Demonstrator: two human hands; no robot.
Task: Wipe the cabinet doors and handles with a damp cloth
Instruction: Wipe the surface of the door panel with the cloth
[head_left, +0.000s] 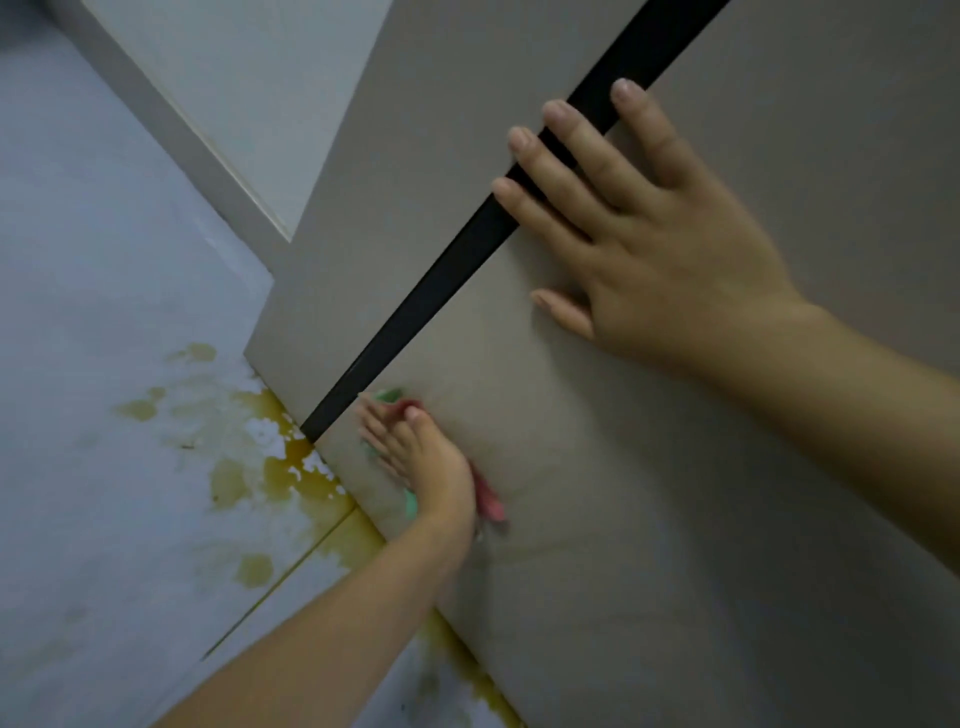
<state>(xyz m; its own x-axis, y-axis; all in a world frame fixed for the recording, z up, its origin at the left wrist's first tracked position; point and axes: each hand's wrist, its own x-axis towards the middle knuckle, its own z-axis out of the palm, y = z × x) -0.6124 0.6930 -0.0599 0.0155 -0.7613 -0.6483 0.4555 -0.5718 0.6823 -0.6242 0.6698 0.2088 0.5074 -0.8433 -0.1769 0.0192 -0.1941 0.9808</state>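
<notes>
There is one view only, from the camera on my head. It looks steeply down and forward, tilted, and sits close to the flat grey-beige cabinet door (597, 519) with its black strip handle (441, 275). The pale, yellow-stained tile floor (104, 415) fills the left side.

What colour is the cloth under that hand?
Pink and green cloth, seen in the head view.

Both forearms are bare up to the frame edge, with no sleeve, watch or ring showing. The left hand (426, 462) and right hand (649, 228) have short, unpainted fingernails.
</notes>
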